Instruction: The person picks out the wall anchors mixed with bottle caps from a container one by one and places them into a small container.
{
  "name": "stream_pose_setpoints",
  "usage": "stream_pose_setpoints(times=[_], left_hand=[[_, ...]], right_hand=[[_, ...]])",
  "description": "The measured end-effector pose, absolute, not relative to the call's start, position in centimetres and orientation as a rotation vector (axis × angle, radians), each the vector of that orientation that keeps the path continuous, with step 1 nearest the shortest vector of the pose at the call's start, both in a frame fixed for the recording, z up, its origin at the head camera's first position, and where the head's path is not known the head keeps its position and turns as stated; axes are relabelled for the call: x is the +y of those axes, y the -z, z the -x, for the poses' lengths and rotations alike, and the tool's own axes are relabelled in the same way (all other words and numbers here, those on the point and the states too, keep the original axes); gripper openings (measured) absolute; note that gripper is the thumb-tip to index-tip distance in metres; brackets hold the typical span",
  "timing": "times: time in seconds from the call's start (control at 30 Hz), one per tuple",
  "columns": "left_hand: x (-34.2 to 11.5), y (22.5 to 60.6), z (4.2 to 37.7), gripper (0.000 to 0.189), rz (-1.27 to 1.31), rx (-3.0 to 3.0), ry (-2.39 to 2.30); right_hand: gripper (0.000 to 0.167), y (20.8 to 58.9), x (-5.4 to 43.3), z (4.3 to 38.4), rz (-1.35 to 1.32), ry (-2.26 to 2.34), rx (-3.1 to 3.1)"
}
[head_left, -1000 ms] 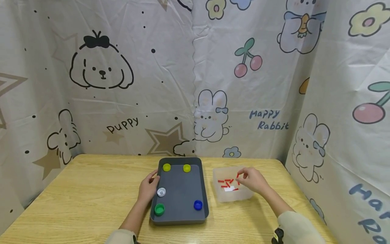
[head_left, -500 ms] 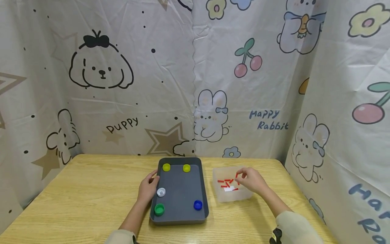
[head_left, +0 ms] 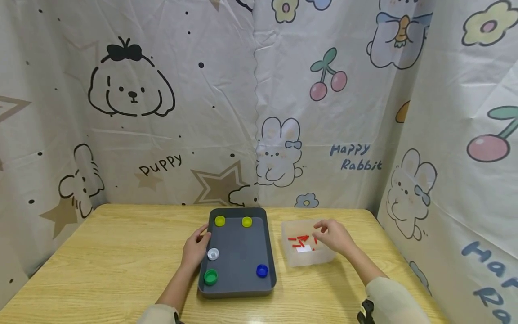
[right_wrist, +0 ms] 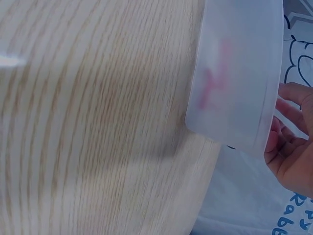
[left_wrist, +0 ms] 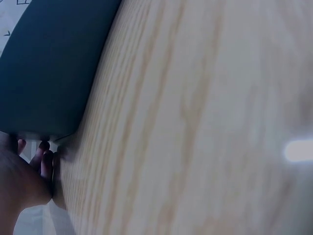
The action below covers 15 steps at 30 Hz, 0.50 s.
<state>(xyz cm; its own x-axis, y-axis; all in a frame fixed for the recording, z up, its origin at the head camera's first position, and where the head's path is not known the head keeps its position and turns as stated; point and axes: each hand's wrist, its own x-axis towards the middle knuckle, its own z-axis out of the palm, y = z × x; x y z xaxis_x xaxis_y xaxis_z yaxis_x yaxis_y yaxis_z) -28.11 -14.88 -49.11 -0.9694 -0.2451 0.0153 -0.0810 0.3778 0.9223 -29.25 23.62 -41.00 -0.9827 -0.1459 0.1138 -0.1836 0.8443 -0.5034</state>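
In the head view my left hand grips the left wall of a dark grey tray, thumb at the rim. Inside that tray lie several small round caps: two yellow, a whitish one by my thumb, a green one and a blue one. My right hand hovers at the right side of a translucent plastic box, thumb and index finger apart with no stick seen between them. Several short red sticks lie in the box. The right wrist view shows my fingers close by the box rim.
Both containers stand on a light wood-grain table, the box to the tray's right with a narrow gap between. A cartoon-printed curtain hangs behind the table and along its right side. A white label shows on the box.
The red stick between my right fingertips has been let go, and the sticks in the box lie differently. My left hand stays on the tray. The head view has shifted slightly.
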Motion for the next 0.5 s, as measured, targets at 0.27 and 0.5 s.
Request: stream_pose_setpoints(times=[0.27,0.5], left_hand=[[-15.0,48.7,27.9,0.045,-0.295,-2.496,1.669],[-15.4,47.9,28.1,0.052,-0.280,-2.503,1.700]], right_hand=[[0.023,40.5,23.7,29.5,-0.273,-0.803,-2.922],[0.023,39.7,23.2,29.8,-0.288,-0.787,-2.895]])
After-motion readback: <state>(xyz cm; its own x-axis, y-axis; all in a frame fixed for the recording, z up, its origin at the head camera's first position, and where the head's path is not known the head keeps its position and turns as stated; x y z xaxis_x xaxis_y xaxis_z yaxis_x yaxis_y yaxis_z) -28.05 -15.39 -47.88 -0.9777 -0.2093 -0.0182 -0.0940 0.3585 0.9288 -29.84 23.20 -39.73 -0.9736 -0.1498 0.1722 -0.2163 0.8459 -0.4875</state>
